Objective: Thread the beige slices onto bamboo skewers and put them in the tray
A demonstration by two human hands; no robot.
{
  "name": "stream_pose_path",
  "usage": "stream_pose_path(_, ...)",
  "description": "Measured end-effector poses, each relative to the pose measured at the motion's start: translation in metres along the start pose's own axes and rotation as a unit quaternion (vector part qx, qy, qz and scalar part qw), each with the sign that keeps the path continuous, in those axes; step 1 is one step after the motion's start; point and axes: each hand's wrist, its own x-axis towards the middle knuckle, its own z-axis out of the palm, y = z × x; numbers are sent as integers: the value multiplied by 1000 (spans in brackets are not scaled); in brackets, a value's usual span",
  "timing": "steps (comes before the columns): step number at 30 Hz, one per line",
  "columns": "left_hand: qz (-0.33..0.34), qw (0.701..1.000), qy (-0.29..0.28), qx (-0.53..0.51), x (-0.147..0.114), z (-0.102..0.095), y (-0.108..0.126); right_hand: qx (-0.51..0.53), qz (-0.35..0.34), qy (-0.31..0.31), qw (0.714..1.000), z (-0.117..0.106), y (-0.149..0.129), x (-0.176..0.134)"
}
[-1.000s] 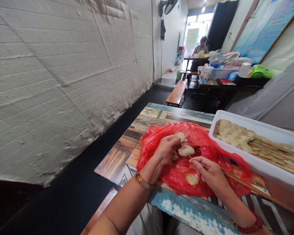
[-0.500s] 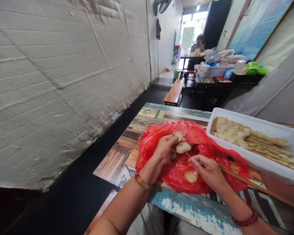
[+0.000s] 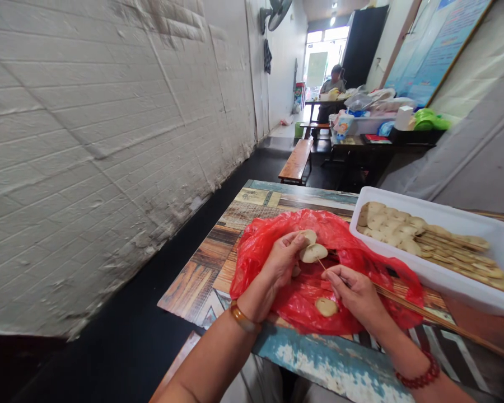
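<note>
Between finger and thumb my left hand [image 3: 283, 257] pinches a pale, flat round slice [image 3: 308, 237], its kind unclear. My right hand [image 3: 353, 288] grips a thin wooden skewer [image 3: 321, 264], which runs up through a second pale slice [image 3: 313, 253] lying against the first. Below both hands spreads a crumpled red plastic bag [image 3: 256, 240]. On it rests a loose round slice [image 3: 326, 307], left of my right hand. Another slice shows partly behind my left fingers.
A white plastic tub [image 3: 441, 215] at right holds many skewered slices [image 3: 386, 224]. Long wooden skewers [image 3: 437, 319] lie on the patterned table [image 3: 189, 280]. Beyond are a bench [image 3: 296, 159], a loaded table [image 3: 348, 140] and a seated person [image 3: 334, 81]. A brick-patterned wall [image 3: 109, 140] stands left.
The slice in my left hand now sits closer against the skewered slice, nearly overlapping it. The view has shifted slightly; my right hand keeps its grip on the skewer.
</note>
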Motion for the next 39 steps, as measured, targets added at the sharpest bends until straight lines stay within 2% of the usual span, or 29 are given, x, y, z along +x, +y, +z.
stream_pose_path(4, 59, 998, 36, 16, 4, -7, 5, 77, 47, 10, 996, -5, 0, 2)
stream_pose_path(7, 134, 974, 51, 174, 7, -12, 5, 140, 72, 32, 987, -10, 0, 5)
stream_pose_path(9, 196, 924, 47, 324, 8, -15, 2, 166, 79, 48, 982, -14, -1, 6)
stream_pose_path(12, 274, 799, 2, 535, 9, -19, -3, 185, 71, 60, 978, -18, -1, 7)
stream_pose_path(14, 301, 718, -37, 626, 11, -21, -5, 187, 59, 62, 979, -20, 1, 7)
stream_pose_path(15, 309, 689, -47, 654, 11, -22, -6, 187, 55, 61, 979, -20, 2, 7)
stream_pose_path(17, 318, 651, -39, 688, 13, -24, -6, 189, 52, 58, 979, -20, 4, 7)
stream_pose_path(19, 321, 626, -22, 710, 13, -24, -6, 191, 51, 57, 979, -20, 5, 8)
stream_pose_path(23, 323, 600, -17, 732, 13, -22, -6, 181, 46, 66, 980, -18, 2, 10)
stream_pose_path(28, 334, 602, 7, 725, 23, -21, -14, 169, 48, 63, 982, -16, 2, 11)
stream_pose_path(31, 332, 631, 14, 701, 29, -24, -17, 160, 41, 71, 984, -18, 3, 12)
stream_pose_path(34, 315, 701, 32, 639, 31, -25, -15, 153, 31, 72, 985, -20, 4, 12)
stream_pose_path(37, 274, 793, 78, 539, 29, -25, -9, 162, 29, 69, 984, -21, 4, 10)
stream_pose_path(39, 224, 860, 88, 450, 26, -24, -5, 174, 33, 64, 982, -21, 4, 9)
